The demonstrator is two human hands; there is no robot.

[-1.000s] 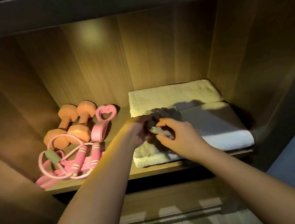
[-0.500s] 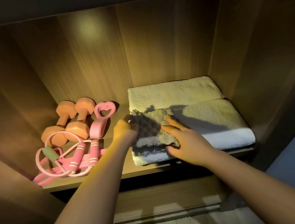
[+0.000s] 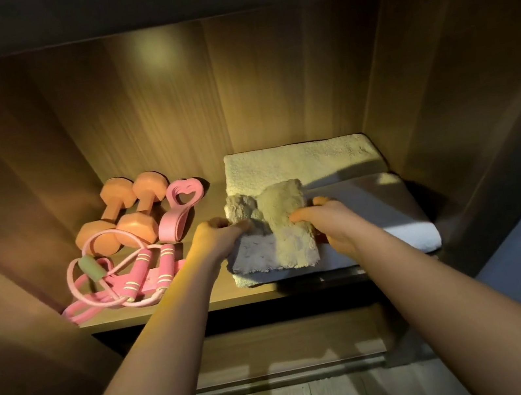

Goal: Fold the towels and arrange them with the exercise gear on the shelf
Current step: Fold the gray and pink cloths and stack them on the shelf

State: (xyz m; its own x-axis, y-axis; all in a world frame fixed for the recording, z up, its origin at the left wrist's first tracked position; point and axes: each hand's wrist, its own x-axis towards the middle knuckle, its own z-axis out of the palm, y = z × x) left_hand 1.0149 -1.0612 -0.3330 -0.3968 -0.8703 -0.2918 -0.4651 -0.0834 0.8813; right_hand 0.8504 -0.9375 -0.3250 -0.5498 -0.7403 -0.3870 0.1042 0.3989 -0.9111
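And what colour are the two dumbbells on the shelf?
Orange. The dumbbells show best in the head view, which is the only view here.

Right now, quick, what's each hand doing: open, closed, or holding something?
Left hand: closed, holding the small towel by its left edge.
Right hand: closed, holding the small towel by its right edge.

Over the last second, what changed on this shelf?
The small towel, lying flatter half a second ago, is now bunched up between both hands. The right hand went from resting flat on it to gripping its right side; the left hand grips its left edge. The folded towels, dumbbells and jump rope stayed put.
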